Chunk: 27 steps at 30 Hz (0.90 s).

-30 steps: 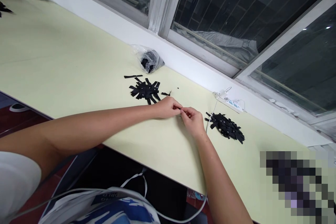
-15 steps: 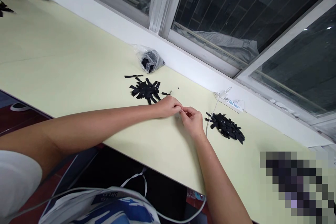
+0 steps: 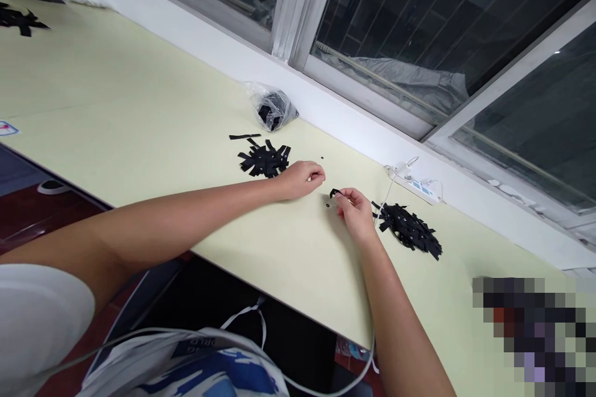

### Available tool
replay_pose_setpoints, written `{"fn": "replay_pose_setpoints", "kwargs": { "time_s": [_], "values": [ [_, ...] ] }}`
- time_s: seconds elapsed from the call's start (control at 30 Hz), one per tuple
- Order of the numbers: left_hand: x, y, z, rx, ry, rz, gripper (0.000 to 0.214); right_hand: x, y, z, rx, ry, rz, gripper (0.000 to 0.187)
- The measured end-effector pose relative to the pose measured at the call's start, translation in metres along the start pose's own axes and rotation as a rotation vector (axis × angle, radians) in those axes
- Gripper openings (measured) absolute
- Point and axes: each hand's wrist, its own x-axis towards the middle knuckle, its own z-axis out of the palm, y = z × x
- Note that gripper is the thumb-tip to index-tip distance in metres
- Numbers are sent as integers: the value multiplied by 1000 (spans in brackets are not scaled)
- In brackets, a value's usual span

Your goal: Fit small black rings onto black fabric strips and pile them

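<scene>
My right hand (image 3: 356,214) pinches a short black fabric strip (image 3: 334,193) between thumb and fingers, just above the table. A small dark round piece (image 3: 328,205) lies below the strip's end. My left hand (image 3: 303,179) rests to the left, fingers curled together; whatever it may hold is hidden. Beside and behind it spreads a pile of black strips (image 3: 264,159), partly covered by the hand. To the right of my right hand lies a denser heap of black strips (image 3: 412,229), with small light spots on some of them.
A clear plastic bag (image 3: 274,110) with black contents stands by the wall, a single strip (image 3: 244,136) in front of it. Another dark dot (image 3: 322,157) lies behind my hands. A white cable (image 3: 385,189) runs from a power strip (image 3: 419,188) past my right wrist. The table edge (image 3: 279,309) is near me.
My hands were together and have come apart. The right hand has moved right with the black strip showing in it. A small round piece now shows on the table between them.
</scene>
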Motion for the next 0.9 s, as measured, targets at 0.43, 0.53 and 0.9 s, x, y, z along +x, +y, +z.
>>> {"fn": "replay_pose_setpoints", "kwargs": {
  "time_s": [0.43, 0.53, 0.9],
  "values": [
    [-7, 10, 1, 12, -188, 133, 33, -2, -7, 1, 36, -74, -11, 23],
    [-7, 8, 1, -2, -174, 87, 41, 0, -6, -1, 40, 14, -13, 21],
    [-7, 0, 9, -55, -209, 73, 45, 3, -2, -3, -3, 103, -33, 21]
  ]
}}
